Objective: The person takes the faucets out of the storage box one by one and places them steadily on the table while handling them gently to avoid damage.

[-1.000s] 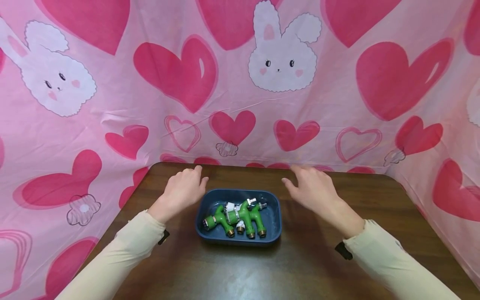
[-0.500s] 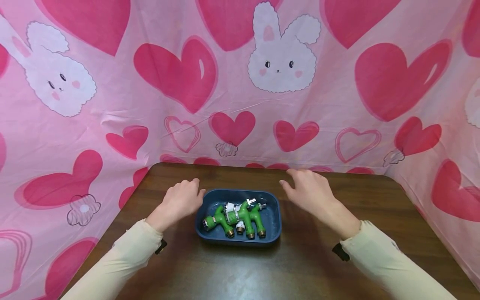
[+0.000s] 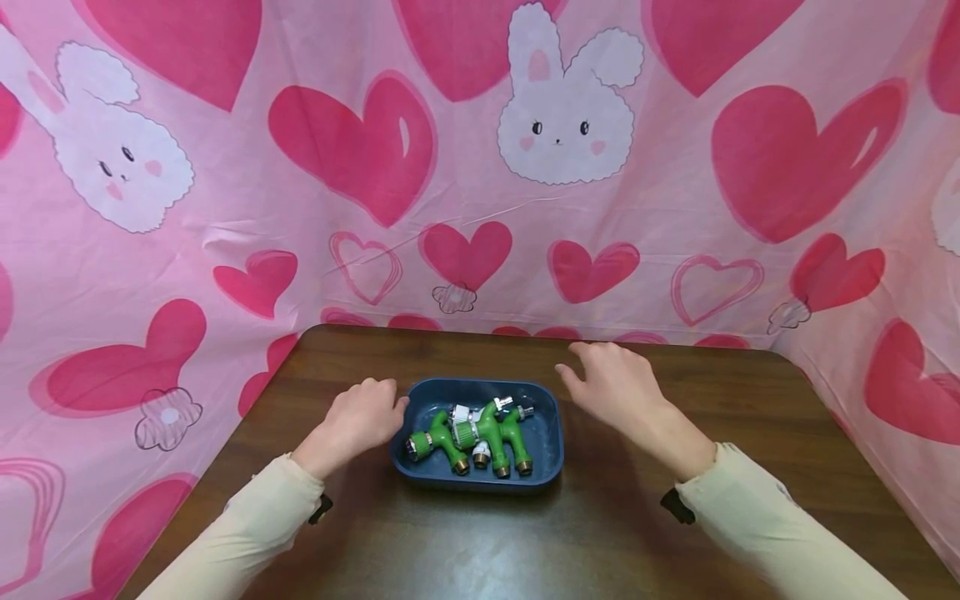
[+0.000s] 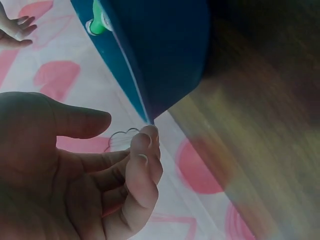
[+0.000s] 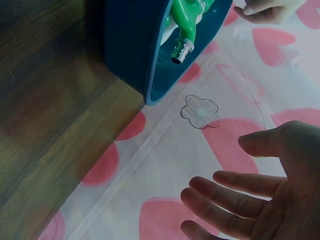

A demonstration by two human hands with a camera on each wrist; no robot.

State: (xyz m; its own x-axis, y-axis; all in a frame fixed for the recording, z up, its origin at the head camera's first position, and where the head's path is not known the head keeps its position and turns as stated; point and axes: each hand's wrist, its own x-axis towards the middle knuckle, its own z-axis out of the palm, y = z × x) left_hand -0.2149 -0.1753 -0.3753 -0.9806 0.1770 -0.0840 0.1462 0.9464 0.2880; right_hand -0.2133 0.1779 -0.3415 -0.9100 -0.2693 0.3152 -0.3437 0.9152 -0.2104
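Here the left hand (image 3: 362, 419) has been drawn nearer over the last second, from around ten o'clock to just past nine beside the blue tray (image 3: 545, 437). Between two and three o'clock the right hand (image 3: 617, 383) has been shifted only a touch inward, and it is held apart from the rim. On the left, the fingers are loosely bent with the thumb set apart, and nothing is gripped; whether the tray's edge is being touched cannot be told. On the right, the fingers are spread and relaxed, and nothing is held there either.

Inside, no change can be made out: a green tap (image 3: 442, 440) is seen at nine o'clock, a larger green tap (image 3: 489, 432) in the centre, partly laid over a white tap (image 3: 462, 414), and a third green tap (image 3: 514, 437) towards three. The tray is still set on the wooden table (image 3: 480, 542). By this reading, the tray is being more closely flanked, while the taps themselves are not being handled at this instant.
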